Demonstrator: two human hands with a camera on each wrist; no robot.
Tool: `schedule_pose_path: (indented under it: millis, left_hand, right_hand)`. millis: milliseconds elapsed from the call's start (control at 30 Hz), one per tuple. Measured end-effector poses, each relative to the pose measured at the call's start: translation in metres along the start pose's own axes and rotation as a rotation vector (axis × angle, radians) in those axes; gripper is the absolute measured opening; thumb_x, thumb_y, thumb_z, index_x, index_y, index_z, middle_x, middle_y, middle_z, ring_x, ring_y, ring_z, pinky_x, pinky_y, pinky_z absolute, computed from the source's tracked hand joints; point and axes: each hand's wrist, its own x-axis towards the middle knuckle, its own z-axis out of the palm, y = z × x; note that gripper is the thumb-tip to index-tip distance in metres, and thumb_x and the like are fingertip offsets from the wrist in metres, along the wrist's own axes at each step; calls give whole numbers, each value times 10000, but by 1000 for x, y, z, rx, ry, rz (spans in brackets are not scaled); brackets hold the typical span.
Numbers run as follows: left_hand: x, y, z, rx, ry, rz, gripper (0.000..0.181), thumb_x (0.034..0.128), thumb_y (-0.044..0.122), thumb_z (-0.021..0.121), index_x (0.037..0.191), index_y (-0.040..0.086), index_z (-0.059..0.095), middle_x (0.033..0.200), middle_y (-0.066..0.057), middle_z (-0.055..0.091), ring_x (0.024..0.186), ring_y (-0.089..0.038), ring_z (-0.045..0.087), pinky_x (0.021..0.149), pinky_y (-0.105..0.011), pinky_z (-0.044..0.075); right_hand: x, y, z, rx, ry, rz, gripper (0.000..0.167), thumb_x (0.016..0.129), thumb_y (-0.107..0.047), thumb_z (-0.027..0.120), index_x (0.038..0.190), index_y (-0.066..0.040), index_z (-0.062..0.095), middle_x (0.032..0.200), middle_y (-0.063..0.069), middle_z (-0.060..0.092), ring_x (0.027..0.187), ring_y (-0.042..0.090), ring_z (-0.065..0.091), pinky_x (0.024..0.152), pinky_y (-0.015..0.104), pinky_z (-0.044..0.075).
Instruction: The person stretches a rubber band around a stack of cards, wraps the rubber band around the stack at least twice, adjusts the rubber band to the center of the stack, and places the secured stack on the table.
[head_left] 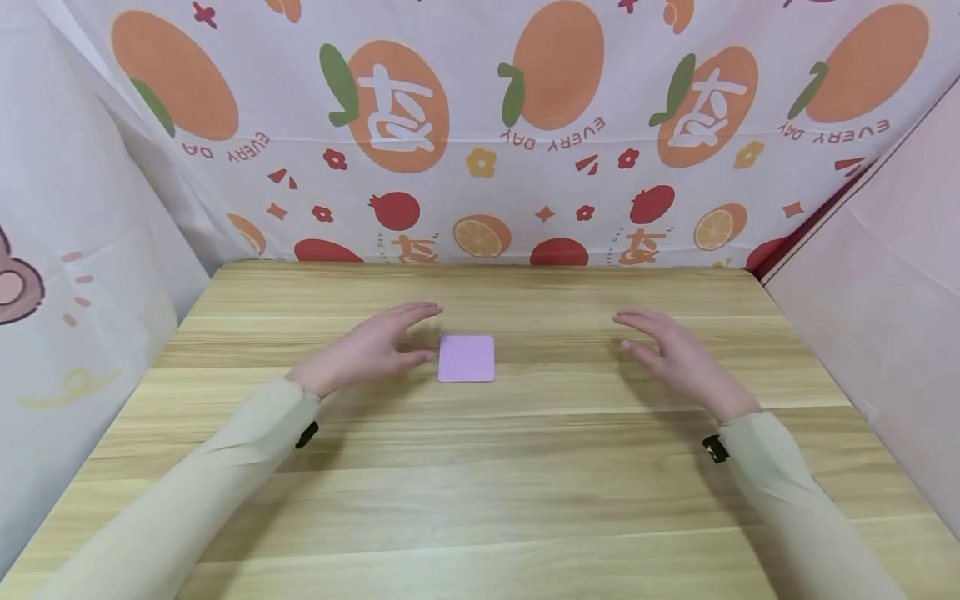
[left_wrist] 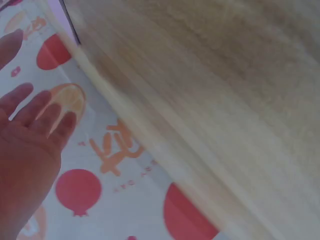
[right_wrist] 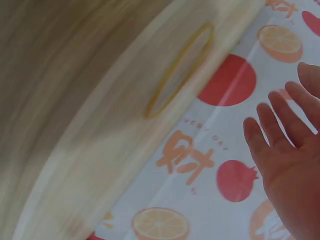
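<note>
A flat lilac square with rounded corners (head_left: 467,359) lies on the wooden table. My left hand (head_left: 375,346) hovers just left of it, thumb and fingers apart, holding nothing. The square's dark-edged side (left_wrist: 62,17) shows at the top left of the left wrist view. Toward the right, a thin yellow rubber band (right_wrist: 173,65) lies in a loop on the tabletop; in the head view it is faint and partly covered by the hand. Above and beside this band is my right hand (head_left: 678,358), its fingers extended and holding nothing.
The wood-grain table (head_left: 480,500) ends at a fruit-print cloth (head_left: 480,92) hanging behind it. Pale cloth (head_left: 75,167) hangs on the left, and a pinkish panel (head_left: 885,275) stands on the right. Dark bands show at both cuffs.
</note>
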Motion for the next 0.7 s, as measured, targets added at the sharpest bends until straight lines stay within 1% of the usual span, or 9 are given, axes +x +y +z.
schedule_pose_path:
  millis: [67,200,333,400,500,600,700]
  left_hand:
    - [3,-5,0,-35,-14,-26,692,900,256,734,1492,113,404,1519,-68,398,1406,-279,329,1118,-495,285]
    - [9,-13,-1,-76,-36,-88,690,882,270,751,1476,126,432,1492,-67,436,1385,-286,364,1106,-505,301]
    - [14,-16,0,-110,-47,-123,690,849,257,782,1448,110,470,1451,-72,486,1329,-304,442,1071,-508,354]
    - [17,-16,1,-126,-52,-127,688,833,243,796,1433,107,489,1430,-69,510,1292,-308,482,1046,-503,386]
    - [21,-14,4,-150,-55,-122,685,812,233,813,1413,103,513,1406,-72,534,1275,-306,498,1039,-500,393]
    - [25,-12,11,-158,-68,-96,687,803,250,821,1402,90,525,1384,-82,554,1267,-284,500,1048,-490,385]
    - [29,-7,16,-163,-87,-79,705,781,279,842,1387,84,540,1340,-72,585,1183,-241,545,1028,-446,406]
  right_hand:
    - [0,5,-1,11,-7,14,432,944,-91,662,1364,-72,563,1410,137,513,1320,359,427,1057,571,331]
    - [2,15,-2,25,-35,44,413,935,-82,673,1339,-64,588,1360,132,562,1282,337,476,1038,555,365]
    - [4,25,-3,38,-46,47,366,932,-53,665,1296,-38,620,1307,148,601,1247,345,507,1013,555,391]
    - [5,30,-4,34,-48,51,337,932,-46,664,1268,-36,640,1281,148,617,1228,346,524,997,555,405]
    - [6,37,-5,35,-68,78,307,937,-62,663,1244,-56,662,1262,128,632,1206,332,542,979,547,426]
    - [8,42,-5,35,-101,118,275,941,-85,666,1216,-84,685,1248,105,642,1174,317,566,964,533,446]
    - [10,47,-5,32,-126,145,248,935,-94,677,1181,-104,708,1223,92,657,1132,300,594,943,514,467]
